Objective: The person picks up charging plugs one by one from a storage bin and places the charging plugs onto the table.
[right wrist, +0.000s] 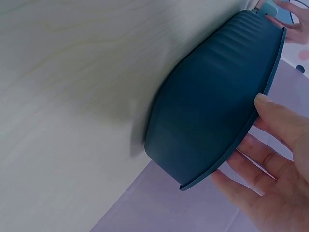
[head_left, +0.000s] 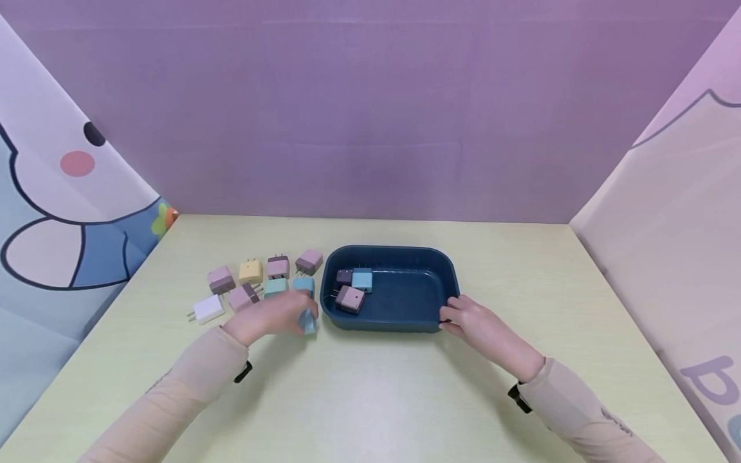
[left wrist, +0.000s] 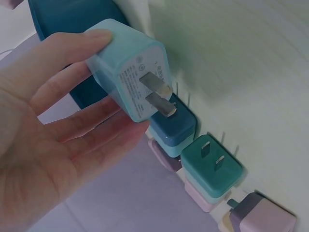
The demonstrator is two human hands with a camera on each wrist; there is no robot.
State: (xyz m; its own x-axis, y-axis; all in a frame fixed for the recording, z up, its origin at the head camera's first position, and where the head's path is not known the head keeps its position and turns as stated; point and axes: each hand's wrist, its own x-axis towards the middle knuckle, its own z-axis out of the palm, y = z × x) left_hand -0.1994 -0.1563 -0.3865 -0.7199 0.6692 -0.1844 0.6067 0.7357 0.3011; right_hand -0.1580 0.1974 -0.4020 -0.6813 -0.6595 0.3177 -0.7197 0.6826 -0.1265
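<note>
In my left hand (head_left: 283, 312) is a light blue plug-in charger (left wrist: 130, 70), pinched between thumb and fingers, its two flat prongs bare in the left wrist view. That hand is just left of a dark blue plastic bin (head_left: 382, 325). My right hand (head_left: 477, 323) grips the bin's rim at the near right corner, thumb on one side and fingers on the other. Inside the bin, toward its left end, lie a pink charger (head_left: 350, 299), a light blue charger (head_left: 362, 280) and a dark purple charger (head_left: 344, 276).
Several loose chargers lie left of the bin, among them a white one (head_left: 208, 309), a yellow one (head_left: 251, 271), a mint green one (head_left: 276, 287) and a blue one (head_left: 303, 283). A purple cloth (head_left: 370, 128) hangs behind the pale table (head_left: 370, 399).
</note>
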